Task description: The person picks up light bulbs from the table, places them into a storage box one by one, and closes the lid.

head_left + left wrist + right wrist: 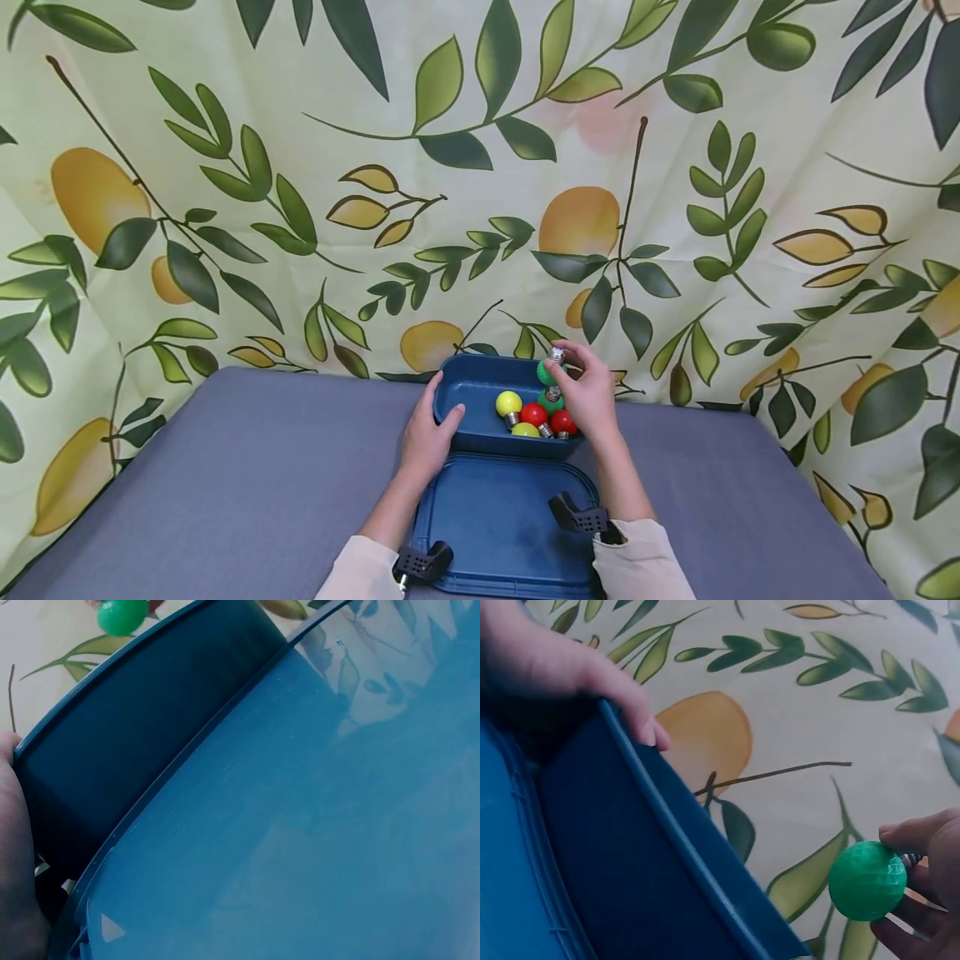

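My right hand (590,390) pinches a small green light bulb (545,373) above the right end of a dark blue plastic box (468,402). Its round globe faces down with the metal screw base up, and in the right wrist view the green globe (865,882) shows between thumb and fingers. Inside the box lie a yellow bulb (508,404), another yellow one (526,430), two red bulbs (533,414) and a green one (551,400), all toward the right. With my left hand (427,437) I grip the box's left end, thumb at the near rim.
A blue lid (510,521) lies flat on the grey table cover (292,483), right in front of the box. Behind the table hangs a cloth (480,208) printed with leaves and fruit. Black wrist cameras (423,562) sit on both forearms, near the lid's edges.
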Available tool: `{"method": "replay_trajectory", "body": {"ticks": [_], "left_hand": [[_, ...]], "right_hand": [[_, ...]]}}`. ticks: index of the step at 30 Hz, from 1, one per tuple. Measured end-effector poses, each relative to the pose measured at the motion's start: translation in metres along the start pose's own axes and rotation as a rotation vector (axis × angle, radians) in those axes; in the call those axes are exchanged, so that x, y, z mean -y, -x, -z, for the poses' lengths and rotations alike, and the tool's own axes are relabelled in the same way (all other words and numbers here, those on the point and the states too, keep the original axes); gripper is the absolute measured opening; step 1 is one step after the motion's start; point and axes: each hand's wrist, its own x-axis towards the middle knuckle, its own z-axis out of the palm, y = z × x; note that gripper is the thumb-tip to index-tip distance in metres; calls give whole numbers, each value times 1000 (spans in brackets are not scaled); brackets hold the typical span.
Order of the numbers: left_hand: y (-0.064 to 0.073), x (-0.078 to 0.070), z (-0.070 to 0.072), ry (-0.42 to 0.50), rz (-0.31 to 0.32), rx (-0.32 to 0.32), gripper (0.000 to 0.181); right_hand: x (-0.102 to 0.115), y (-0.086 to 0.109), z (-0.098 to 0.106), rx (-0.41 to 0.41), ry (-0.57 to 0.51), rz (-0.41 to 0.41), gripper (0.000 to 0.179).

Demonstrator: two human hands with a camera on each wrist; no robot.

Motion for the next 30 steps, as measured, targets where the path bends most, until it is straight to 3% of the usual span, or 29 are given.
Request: {"method": "replay_trajectory", "body": {"ticks": [7,17,30], "left_hand": [[0,-1,2,10,3,-3,64],[1,-1,1,2,10,-6,64],[0,0,-2,21,7,-1,64]], "right_hand": [[-8,0,-11,85,-33,-46,36],[-22,1,-20,100,185,-12,34],[-32,2,-20,151,233,4,30]]}}
